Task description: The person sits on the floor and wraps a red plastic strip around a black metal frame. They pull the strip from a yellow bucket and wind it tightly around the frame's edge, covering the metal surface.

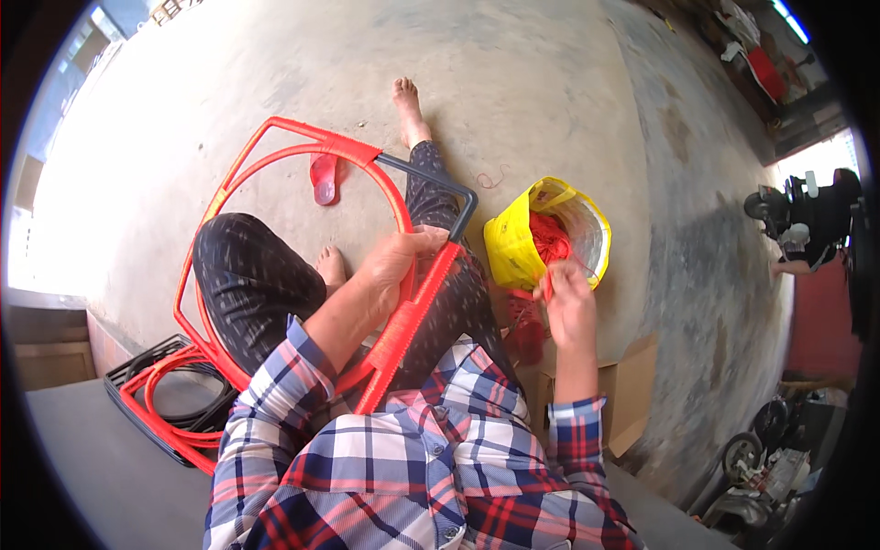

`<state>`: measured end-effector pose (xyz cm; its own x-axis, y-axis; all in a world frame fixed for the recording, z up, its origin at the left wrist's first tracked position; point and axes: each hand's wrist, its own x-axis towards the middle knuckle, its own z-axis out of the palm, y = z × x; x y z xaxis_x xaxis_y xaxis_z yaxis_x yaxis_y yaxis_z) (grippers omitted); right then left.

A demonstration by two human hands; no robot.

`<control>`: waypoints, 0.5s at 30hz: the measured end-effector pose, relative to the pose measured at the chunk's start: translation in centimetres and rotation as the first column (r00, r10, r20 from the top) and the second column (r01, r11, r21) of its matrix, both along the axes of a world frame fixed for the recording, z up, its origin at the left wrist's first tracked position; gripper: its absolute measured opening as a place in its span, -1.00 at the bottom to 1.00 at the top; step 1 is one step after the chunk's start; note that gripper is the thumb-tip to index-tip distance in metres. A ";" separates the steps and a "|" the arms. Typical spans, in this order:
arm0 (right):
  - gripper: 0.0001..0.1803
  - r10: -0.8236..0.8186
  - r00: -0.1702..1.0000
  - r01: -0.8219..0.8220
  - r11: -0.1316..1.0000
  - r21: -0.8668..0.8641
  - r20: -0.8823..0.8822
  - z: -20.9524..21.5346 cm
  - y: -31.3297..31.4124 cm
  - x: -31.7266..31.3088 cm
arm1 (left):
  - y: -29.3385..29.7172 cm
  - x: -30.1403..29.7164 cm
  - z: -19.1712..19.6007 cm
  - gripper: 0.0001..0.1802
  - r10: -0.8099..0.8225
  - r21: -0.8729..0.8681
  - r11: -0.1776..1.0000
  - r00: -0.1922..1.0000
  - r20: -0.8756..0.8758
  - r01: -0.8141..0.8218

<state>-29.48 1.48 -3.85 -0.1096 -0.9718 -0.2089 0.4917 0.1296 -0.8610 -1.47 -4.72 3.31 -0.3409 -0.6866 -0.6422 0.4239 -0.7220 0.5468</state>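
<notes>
Across my lap lies an angular frame (403,321) with a round hoop inside it, mostly wrapped in red cord. One corner shows bare dark grey bar (469,203). My left hand (394,261) is closed round the frame where hoop and outer bar come together, just below that corner. To the right, my right hand (573,307) pinches a red cord, its fingers in front of the near rim of a yellow bag (507,246). A tangle of red cord (547,236) fills the silver-lined bag. The cord's run between bag and frame is hard to follow.
More frames (170,403), red and black, are piled at my left. A red slipper (324,179) lies ahead, a dark red shoe (525,332) under the bag. A cardboard box (631,390) stands by my right arm. Wheeled vehicles (811,220) stand far right.
</notes>
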 end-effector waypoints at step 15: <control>-0.78 -0.127 0.850 -0.071 0.934 -0.351 -0.511 4.9 -8.4 6.3 | 0.4 0.3 -0.6 -0.44 0.177 -0.130 0.964 0.927 -0.332 -0.231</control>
<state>-23.17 -6.92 1.10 -0.1328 -0.9633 0.2331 -0.0407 -0.2297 -0.9724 -1.15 -4.34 2.66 -0.3481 -0.8490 -0.3975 0.7217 -0.5133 0.4643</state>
